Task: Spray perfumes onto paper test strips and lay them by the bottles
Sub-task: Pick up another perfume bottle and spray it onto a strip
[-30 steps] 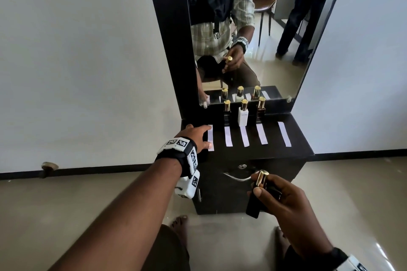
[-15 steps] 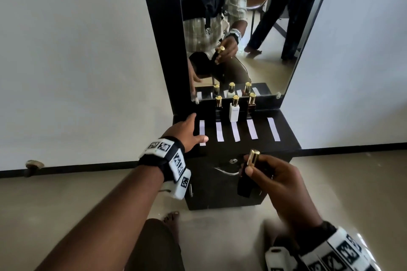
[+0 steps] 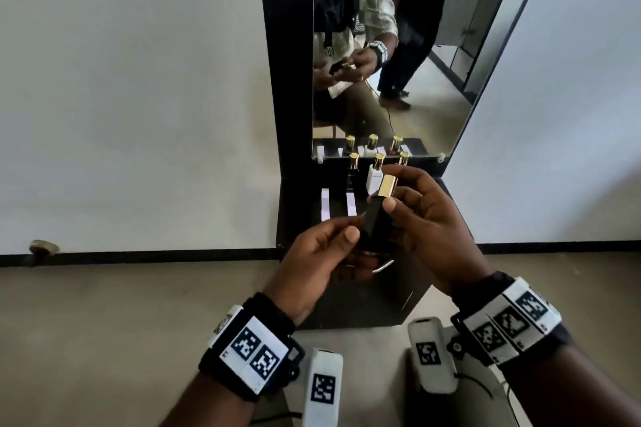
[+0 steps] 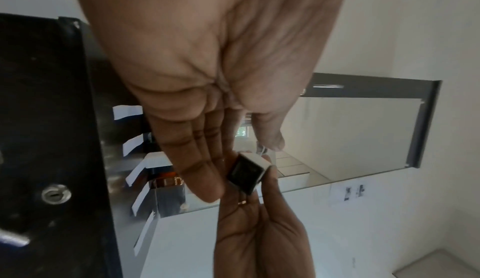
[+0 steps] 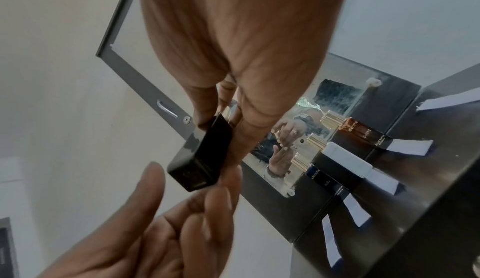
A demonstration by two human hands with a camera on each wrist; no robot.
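Observation:
My right hand (image 3: 392, 191) grips a black perfume bottle (image 3: 373, 218) with a gold cap (image 3: 386, 185), tilted, in front of the cabinet top. My left hand (image 3: 355, 227) is just below it, fingers relaxed and thumb apart, fingertips at the bottle's base (image 4: 245, 172). In the right wrist view the bottle (image 5: 205, 155) sits above my open left palm (image 5: 182, 210). Three gold-capped bottles stand by the mirror: dark (image 3: 353, 166), white (image 3: 374, 180) and amber (image 3: 403, 158). White paper strips (image 3: 325, 208) lie in front of them; my hands hide the right-hand ones.
The black cabinet (image 3: 298, 218) stands against a white wall with a tall mirror (image 3: 399, 80) above it. A metal drawer handle (image 3: 383, 267) shows below my hands. The mirror reflects me and a second person standing behind. A door stop (image 3: 43, 248) sits at the left skirting.
My left hand left the leftmost strip on the cabinet top and came back to the bottle's base. My right hand lifted the bottle up in front of the cabinet.

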